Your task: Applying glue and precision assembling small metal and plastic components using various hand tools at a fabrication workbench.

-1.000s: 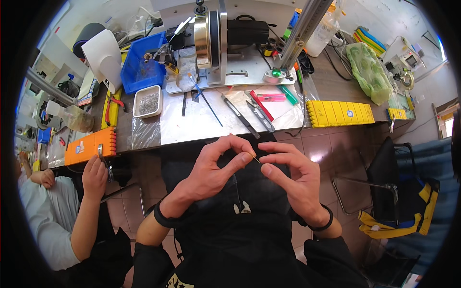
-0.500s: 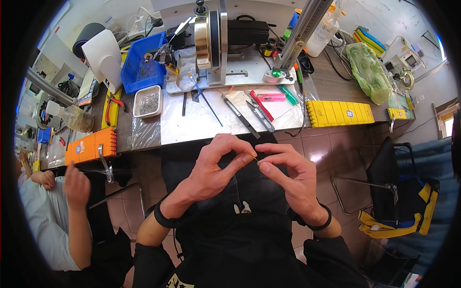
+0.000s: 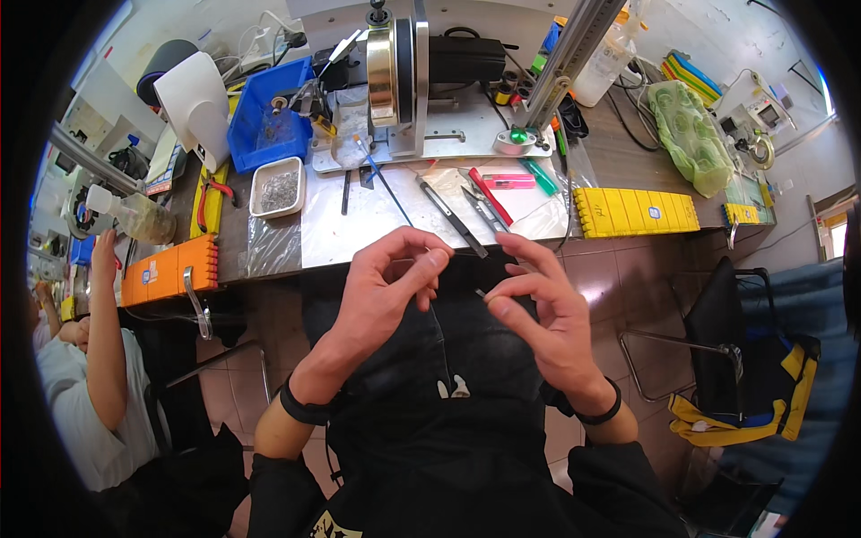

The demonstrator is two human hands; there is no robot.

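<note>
My left hand (image 3: 381,296) is raised in front of the bench edge, thumb and index finger pressed together; whatever they hold, if anything, is too small to make out. Apart from it on the right, my right hand (image 3: 554,323) pinches a tiny dark sliver (image 3: 481,293) between thumb and fingertip, its other fingers loosely curled. Both hands hover over my black apron (image 3: 404,421). Beyond them, a black craft knife (image 3: 451,215), metal tweezers (image 3: 484,212) and a red-handled tool (image 3: 491,197) lie on a white sheet (image 3: 327,238).
A machine with a brass-coloured wheel (image 3: 381,76) stands behind the sheet. Left of it are a blue bin (image 3: 247,134) and a white tray (image 3: 296,188) of small bits. Orange (image 3: 170,272) and yellow (image 3: 637,212) blocks line the bench edge. A co-worker (image 3: 117,377) sits at left.
My hands, close together at the fingertips before, have drawn apart, and a gap now lies between them. The co-worker's raised arm has reached forward toward the bench.
</note>
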